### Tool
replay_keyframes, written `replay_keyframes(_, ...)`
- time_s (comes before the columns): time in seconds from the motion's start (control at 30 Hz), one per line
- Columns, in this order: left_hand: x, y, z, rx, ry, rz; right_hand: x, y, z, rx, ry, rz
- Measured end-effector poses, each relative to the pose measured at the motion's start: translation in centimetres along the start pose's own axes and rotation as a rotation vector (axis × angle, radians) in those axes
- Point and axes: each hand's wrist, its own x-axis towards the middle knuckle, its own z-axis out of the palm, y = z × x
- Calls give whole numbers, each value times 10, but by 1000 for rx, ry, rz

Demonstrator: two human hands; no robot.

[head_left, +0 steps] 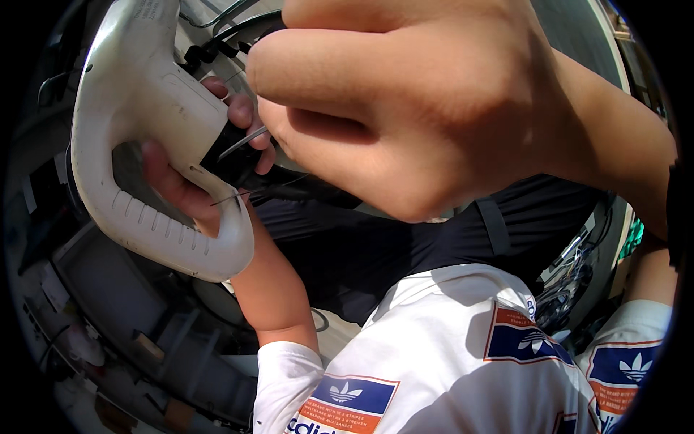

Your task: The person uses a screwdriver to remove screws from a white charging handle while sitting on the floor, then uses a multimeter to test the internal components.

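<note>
A worn, off-white plastic appliance housing (163, 94) with a looped, ribbed handle fills the upper left; its exact kind is not clear. My left hand (242, 116) is closed around its black end piece (230, 153), with the thumb reaching through the loop and the fingertips on the far side. Close to the camera, my right hand (405, 108) is curled into a fist. From beneath it a thin metal rod (244, 143) points at the black end piece, and the rest of the rod is hidden by the fist. Fine dark wires (231, 198) stick out near the handle's end.
Below lie my dark trousers (325, 253) and white printed shirt (434, 347). At the left, in shadow, are shelves and boxes (108, 267). A tangle of cables or metal pieces (567, 271) sits at the right. Black tubing (238, 29) shows behind the hands.
</note>
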Motion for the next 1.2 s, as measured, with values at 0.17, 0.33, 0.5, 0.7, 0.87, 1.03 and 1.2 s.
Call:
replay_keyframes(0.17,-7,7,0,18,37,14,4,-1,15,56,35,9)
replay_keyframes(0.33,-13,11,-1,35,70,40,6,-1,19,86,51,3)
replay_keyframes(0.5,-1,11,1,36,33,31,-1,5,9,64,14,34)
replay_keyframes(0.7,-8,5,10,143,189,72,7,18,15,118,-19,17)
replay_keyframes(0.87,-6,-11,23,248,372,96,8,25,11,186,-109,49)
replay_keyframes(1.03,-7,-13,26,326,414,115,9,26,7,338,-210,120)
replay_keyframes(1.2,-4,-10,21,208,403,61,10,29,1,614,-248,275)
